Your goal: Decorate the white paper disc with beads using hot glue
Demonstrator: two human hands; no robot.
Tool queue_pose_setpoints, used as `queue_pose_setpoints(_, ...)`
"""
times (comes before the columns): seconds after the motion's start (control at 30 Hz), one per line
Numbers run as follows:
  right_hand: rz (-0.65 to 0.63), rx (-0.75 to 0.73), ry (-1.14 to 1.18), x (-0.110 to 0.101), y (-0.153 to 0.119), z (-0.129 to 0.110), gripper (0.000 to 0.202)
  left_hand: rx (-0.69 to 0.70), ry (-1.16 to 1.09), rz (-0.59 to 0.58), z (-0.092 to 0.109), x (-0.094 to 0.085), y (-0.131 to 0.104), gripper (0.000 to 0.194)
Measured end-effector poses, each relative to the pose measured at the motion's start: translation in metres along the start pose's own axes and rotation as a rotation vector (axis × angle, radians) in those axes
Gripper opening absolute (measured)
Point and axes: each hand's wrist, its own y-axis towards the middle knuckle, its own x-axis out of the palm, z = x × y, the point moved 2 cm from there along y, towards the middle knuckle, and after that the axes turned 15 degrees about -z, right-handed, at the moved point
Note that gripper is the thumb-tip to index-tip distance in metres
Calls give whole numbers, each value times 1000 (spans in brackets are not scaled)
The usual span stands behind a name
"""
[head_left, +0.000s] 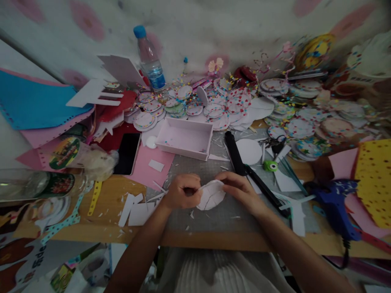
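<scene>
A round white paper disc (211,196) with thin dark lines across it is held between my two hands, above the grey cutting mat (189,224). My left hand (184,192) pinches its left edge with thumb and curled fingers. At the upper right edge, my right hand (241,190) grips the disc between thumb and fingertips. Just beyond my hands stands a shallow pale pink open box (185,139) with a few small bits inside. White paper scraps (141,214) lie to the left of my left hand.
Decorated paper discs (214,110) are heaped along the back, near a water bottle (150,59). A black phone (128,154) lies left of the box. On the right are a long black tool (234,154), a green craft punch (270,165) and a blue glue gun (336,205).
</scene>
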Motion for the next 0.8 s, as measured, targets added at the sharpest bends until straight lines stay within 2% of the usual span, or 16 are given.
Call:
queue_pose_setpoints(0.3, 60, -35, 201, 12, 7, 9, 20, 139, 439, 133, 15, 4, 4, 27)
queue_pose_setpoints(0.47, 76, -37, 206, 15, 6, 9, 16, 190, 453, 114, 17, 7, 5, 25)
queue_pose_setpoints(0.8, 91, -19, 189, 16, 7, 8, 18, 160, 442, 87, 16, 9, 5, 25)
